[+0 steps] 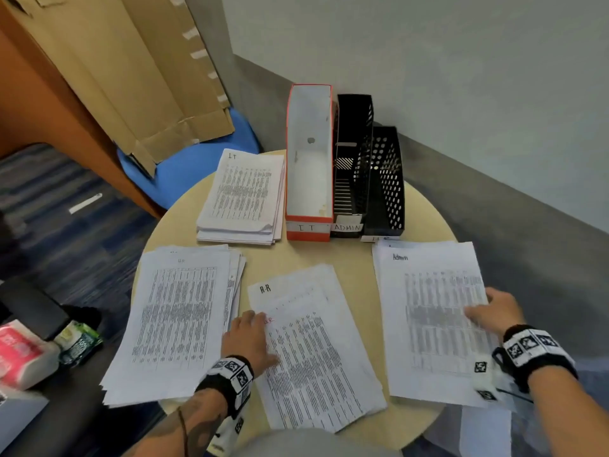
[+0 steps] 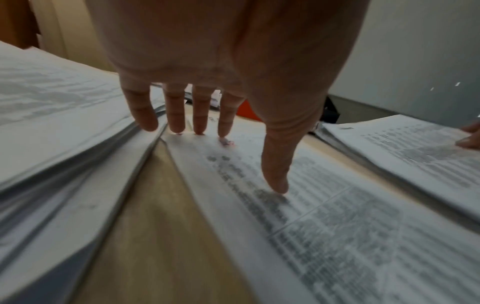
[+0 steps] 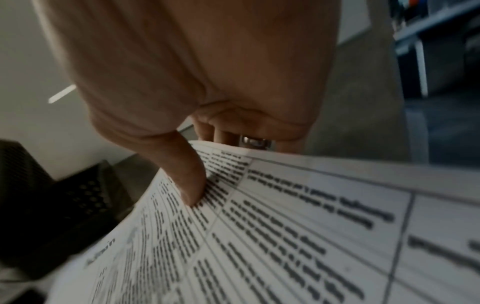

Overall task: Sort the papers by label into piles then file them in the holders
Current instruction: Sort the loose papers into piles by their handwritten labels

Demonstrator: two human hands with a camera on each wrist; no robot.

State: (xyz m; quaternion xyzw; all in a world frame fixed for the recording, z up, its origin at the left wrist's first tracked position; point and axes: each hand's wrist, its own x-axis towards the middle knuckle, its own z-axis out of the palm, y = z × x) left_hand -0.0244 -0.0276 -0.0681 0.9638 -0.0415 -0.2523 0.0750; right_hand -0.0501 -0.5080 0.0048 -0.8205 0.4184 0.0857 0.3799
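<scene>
- Sorting mostly done, filing not started: four stacks on round desk (image 1: 342,255), all three holders empty.
- IT pile (image 1: 242,196) upper centre of head view, just left of orange IT holder (image 1: 308,159).
- HR pile (image 1: 174,321) lower left; second HR-marked stack (image 1: 316,351) bottom centre, not yet merged with it.
- Admin pile (image 1: 431,318) lower right, overhanging desk edge.
- Black ADMIN holder (image 1: 351,166) and black mesh holder (image 1: 385,179) right of the orange one; mesh holder's label partly hidden, probably HR.
- Left hand (image 1: 247,338) flat, fingers (image 2: 176,111) straight, pressing centre stack near its left edge.
- Right hand (image 1: 494,311) pinching top Admin sheet at right edge: thumb (image 3: 189,179) on top, other fingers curled beneath.
- Left to do: merge HR stacks, square up, load three holders.
- Around: cardboard (image 1: 131,70) and blue chair (image 1: 197,159) upper left, packets (image 1: 43,347) at left edge. Nothing blocking holder mouths.
</scene>
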